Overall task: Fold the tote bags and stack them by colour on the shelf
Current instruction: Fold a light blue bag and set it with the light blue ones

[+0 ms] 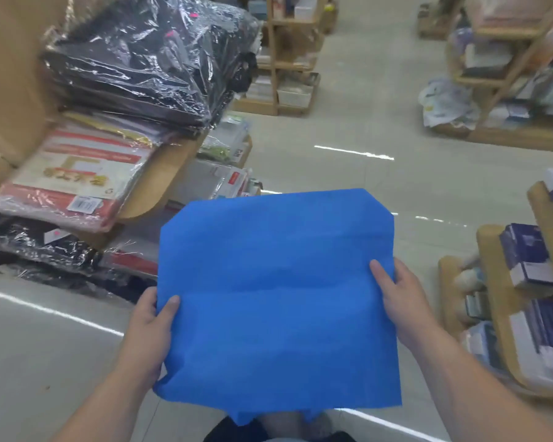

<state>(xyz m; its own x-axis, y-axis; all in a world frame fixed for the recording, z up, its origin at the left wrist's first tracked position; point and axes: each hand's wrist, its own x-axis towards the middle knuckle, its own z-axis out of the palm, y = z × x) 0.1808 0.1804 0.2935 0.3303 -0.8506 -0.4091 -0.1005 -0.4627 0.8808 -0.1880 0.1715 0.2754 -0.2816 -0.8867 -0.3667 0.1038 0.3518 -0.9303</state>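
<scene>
As I watch, left grip [147,327] and right grip [399,301] pinch blue tote bag [278,298] between them | packet [74,183] lettering beyond left grip: unreadable.

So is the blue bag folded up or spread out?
Spread out: the left hand and right hand hold the bag flat by its sides.

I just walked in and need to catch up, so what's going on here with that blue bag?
A person holds a flat blue fabric tote bag in the air over the glossy pale floor. The left hand grips its left edge and the right hand its right edge, thumbs on top. A soft crease runs across the bag's middle, and it is not on a shelf yet. Plastic-wrapped black bundles sit on the wooden shelf at the left.
</scene>
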